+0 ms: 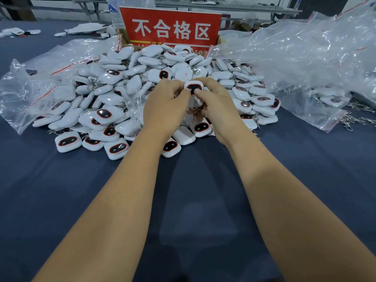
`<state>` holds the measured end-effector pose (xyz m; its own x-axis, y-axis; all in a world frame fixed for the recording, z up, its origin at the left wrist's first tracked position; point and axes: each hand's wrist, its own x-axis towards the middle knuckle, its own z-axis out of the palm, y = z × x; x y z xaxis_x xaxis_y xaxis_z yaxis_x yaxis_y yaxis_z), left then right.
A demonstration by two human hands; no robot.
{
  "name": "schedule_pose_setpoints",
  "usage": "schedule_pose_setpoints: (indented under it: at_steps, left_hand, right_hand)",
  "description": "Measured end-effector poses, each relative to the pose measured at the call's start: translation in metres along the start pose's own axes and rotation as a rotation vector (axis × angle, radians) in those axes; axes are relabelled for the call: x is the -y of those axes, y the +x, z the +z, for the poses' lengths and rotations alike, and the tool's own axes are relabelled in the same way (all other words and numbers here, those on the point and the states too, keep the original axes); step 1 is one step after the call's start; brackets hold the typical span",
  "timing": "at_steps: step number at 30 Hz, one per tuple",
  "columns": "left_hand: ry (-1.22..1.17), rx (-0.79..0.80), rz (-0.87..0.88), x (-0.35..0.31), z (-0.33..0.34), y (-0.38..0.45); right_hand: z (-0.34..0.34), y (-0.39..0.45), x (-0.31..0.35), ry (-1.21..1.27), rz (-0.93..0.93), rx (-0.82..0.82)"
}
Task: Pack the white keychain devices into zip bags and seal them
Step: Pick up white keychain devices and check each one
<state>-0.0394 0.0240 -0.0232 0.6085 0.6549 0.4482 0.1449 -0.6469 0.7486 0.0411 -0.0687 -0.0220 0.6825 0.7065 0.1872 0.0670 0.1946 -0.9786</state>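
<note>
A big heap of white keychain devices (114, 98) with dark oval, red-rimmed faces covers the middle of the blue table. Above the heap both hands hold one white device (192, 87), face up, inside what looks like a small clear zip bag hanging below it. My left hand (165, 106) pinches its left side and my right hand (217, 104) pinches its right side, thumb on the dark face. A metal clasp dangles between the hands.
A red sign (171, 27) with white characters stands on a cardboard box behind the heap. Clear zip bags with red strips lie at the left (30, 88) and in a large pile at the right (305, 58). Loose metal chains (358, 119) sit far right. Blue table cloth (193, 200) spreads near me.
</note>
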Motion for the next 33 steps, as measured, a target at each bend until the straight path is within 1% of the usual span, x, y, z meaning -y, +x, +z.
schedule_pose_setpoints:
  at_steps: [13,21,29,33]
  left_hand:
    - [0.001,0.006,-0.015,-0.0010,0.0003,-0.0016]
    - [-0.058,-0.013,-0.054,-0.0009,0.0013,-0.0023]
    - [-0.049,0.001,-0.018,-0.0009,0.0014,-0.0030]
    - [-0.085,-0.007,-0.040,-0.0005,0.0024,-0.0022]
  right_hand:
    - [0.0018,0.0004,-0.0008,-0.027,-0.020,0.004]
    - [0.0012,-0.0012,0.0001,0.004,-0.029,0.036]
    - [0.0010,-0.0008,-0.0003,-0.004,-0.010,0.021]
    - [0.0020,-0.0019,0.0023,0.051,-0.005,-0.011]
